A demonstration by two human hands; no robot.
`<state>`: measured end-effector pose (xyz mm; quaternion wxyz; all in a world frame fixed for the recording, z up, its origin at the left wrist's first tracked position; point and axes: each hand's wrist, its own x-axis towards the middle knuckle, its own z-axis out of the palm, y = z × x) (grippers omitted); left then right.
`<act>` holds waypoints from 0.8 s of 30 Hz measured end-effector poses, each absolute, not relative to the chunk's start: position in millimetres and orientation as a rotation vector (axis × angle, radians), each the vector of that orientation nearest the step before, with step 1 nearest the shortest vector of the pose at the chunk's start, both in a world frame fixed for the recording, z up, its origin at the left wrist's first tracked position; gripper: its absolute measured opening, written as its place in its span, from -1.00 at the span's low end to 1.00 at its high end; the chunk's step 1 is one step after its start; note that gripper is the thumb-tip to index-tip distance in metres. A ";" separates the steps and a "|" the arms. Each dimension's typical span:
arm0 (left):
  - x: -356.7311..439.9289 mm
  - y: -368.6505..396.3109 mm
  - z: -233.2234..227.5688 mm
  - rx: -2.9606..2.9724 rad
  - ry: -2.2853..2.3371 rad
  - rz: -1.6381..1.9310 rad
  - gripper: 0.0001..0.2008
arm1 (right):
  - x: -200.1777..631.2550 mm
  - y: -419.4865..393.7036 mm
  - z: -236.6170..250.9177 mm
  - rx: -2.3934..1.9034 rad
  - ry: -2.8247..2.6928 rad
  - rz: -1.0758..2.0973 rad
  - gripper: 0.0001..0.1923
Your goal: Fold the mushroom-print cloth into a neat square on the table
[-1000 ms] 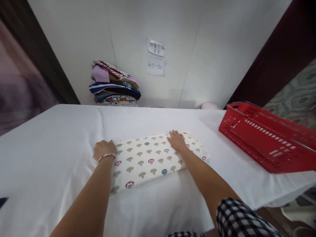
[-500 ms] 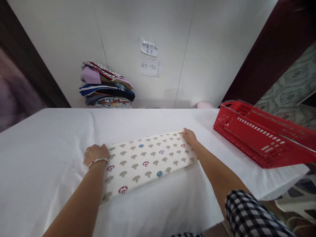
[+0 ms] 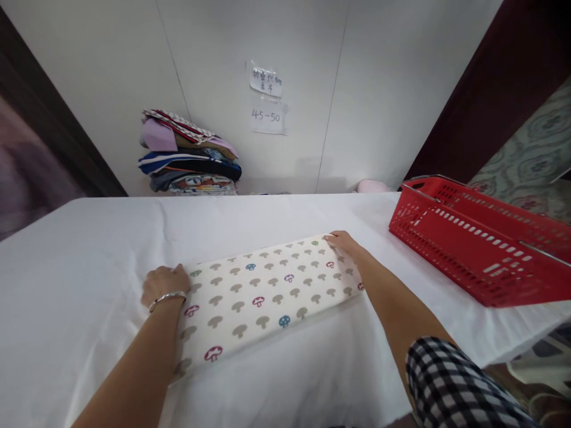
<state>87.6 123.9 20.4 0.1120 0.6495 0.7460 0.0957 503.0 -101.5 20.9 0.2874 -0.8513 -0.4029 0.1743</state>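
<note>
A folded cream cloth printed with mushrooms [image 3: 267,291] lies at centre on the white-covered surface [image 3: 102,249], slanting from eight o'clock to two. It spans the gap between the two hands. The left hand [image 3: 165,286], at its nine o'clock, has curled fingers against the edge; whether it grips any fabric, I cannot tell. The right hand [image 3: 344,242], at two o'clock, pinches the far corner. Towards three o'clock stands a red plastic basket [image 3: 473,246], its bottom hidden by the perforated side. Folded fabrics [image 3: 190,157] are stacked at eleven.
</note>
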 end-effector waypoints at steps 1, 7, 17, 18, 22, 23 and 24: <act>87.6 123.8 20.6 1.906 2.188 0.273 -0.53 | 505.1 -101.8 23.5 -2.254 -1.080 0.511 -0.62; 88.0 123.2 23.1 1.894 2.197 0.237 -0.54 | 507.2 -96.8 26.8 -2.284 -0.967 0.569 -0.55; 85.8 126.6 20.5 1.893 2.158 0.266 -0.49 | 500.2 -79.2 8.3 -2.581 -0.936 0.228 -0.64; 85.7 127.1 20.0 1.894 2.160 0.268 -0.50 | 498.4 -79.0 7.1 -2.600 -0.937 0.199 -0.65; 86.4 126.1 21.3 1.906 2.165 0.282 -0.50 | 493.4 -81.5 8.7 -2.661 -0.944 0.078 -0.62; 86.7 125.3 22.4 1.906 2.162 0.280 -0.50 | 491.8 -82.0 10.6 -2.682 -0.950 0.033 -0.61; 86.9 124.3 23.5 1.906 2.159 0.277 -0.50 | 489.1 -82.0 12.8 -2.696 -0.972 -0.025 -0.61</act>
